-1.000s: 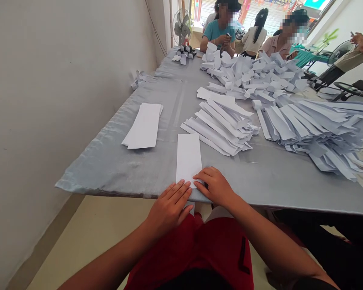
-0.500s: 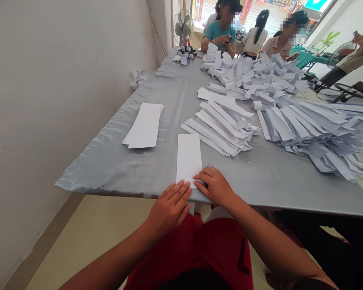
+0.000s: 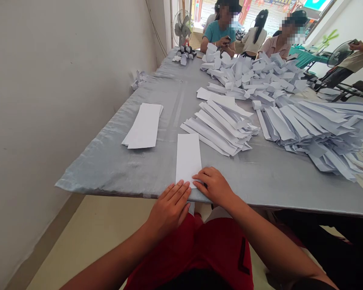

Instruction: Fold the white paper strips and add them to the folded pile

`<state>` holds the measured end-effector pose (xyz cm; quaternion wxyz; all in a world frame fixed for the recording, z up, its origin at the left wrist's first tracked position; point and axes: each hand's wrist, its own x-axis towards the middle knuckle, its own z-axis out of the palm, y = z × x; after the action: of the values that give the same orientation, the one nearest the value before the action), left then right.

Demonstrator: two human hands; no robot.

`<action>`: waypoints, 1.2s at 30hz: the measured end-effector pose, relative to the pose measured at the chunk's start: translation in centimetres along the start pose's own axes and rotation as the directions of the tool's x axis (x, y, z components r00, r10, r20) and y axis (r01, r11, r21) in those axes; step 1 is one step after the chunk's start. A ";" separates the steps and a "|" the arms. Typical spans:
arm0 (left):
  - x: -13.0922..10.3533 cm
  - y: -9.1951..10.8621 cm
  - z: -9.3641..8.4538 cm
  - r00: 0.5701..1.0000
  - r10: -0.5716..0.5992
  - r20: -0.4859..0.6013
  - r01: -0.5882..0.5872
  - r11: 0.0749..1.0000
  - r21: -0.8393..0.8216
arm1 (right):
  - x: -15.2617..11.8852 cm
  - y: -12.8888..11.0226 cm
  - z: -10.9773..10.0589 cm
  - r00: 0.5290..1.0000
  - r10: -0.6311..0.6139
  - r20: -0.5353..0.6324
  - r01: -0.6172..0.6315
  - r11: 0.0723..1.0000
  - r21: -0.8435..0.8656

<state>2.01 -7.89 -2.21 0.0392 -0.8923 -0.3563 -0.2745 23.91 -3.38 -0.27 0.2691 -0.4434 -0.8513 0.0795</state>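
A white rectangular sheet of paper [image 3: 188,155] lies lengthwise at the table's front edge; whether it is folded I cannot tell. My left hand [image 3: 172,205] rests on its near left corner, fingers stretched flat and side by side, with the thumb below the table edge. At the lower right side of the same paper, my right hand [image 3: 213,185] touches it with its fingertips. Those fingers are slightly bent, and a gap shows between them and the thumb. Left of the paper is a small stack of flat white strips [image 3: 144,125]. A fanned pile of folded papers [image 3: 224,127] lies just beyond it.
The table has a grey cloth [image 3: 115,169]. A larger pile of folded papers [image 3: 314,125] is at the right, with a heap of loose folded pieces [image 3: 254,74] behind. A wall [image 3: 63,88] runs along the left. Several people sit or stand at the far end.
My hands and the paper under them stay almost in place. At the far right, the standing person's arm has come down a little.
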 end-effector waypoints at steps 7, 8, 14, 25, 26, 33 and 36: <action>0.5 0.5 -0.2 0.998 -0.059 0.019 0.060 0.998 -0.003 | -1.9 -2.8 -0.8 0.998 -0.064 0.003 0.063 0.983 -0.171; 0.6 0.7 -0.1 0.997 -0.073 0.019 0.073 0.997 -0.004 | -2.3 -3.1 -0.8 0.997 -0.069 0.018 0.071 0.981 -0.179; 0.1 0.7 -0.7 0.996 -0.082 0.028 0.079 0.993 0.086 | -3.6 -3.2 -1.0 0.999 -0.041 0.005 0.040 0.954 -0.296; -1.1 -1.1 -2.8 0.996 -0.069 0.048 0.058 0.978 0.201 | -4.8 -2.7 -2.0 0.999 0.006 -0.046 -0.023 0.930 -0.366; -1.1 -1.3 -2.9 0.997 -0.066 0.045 0.055 0.977 0.207 | -4.8 -2.8 -2.0 1.000 0.005 -0.031 -0.016 0.931 -0.365; -1.1 -2.0 -3.0 0.999 -0.022 0.027 0.016 0.975 0.222 | -3.6 -2.1 -1.4 0.994 0.088 -0.066 -0.103 0.955 -0.277; -0.5 -2.3 -3.0 0.999 -0.032 -0.009 0.034 0.978 0.205 | -2.3 -1.5 -1.0 0.981 0.193 -0.028 -0.194 0.950 -0.245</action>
<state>-1.16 -7.33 -0.25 0.1275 -0.8767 -0.3973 -0.2394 24.43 -6.24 0.19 0.2044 -0.5549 -0.8064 -0.0019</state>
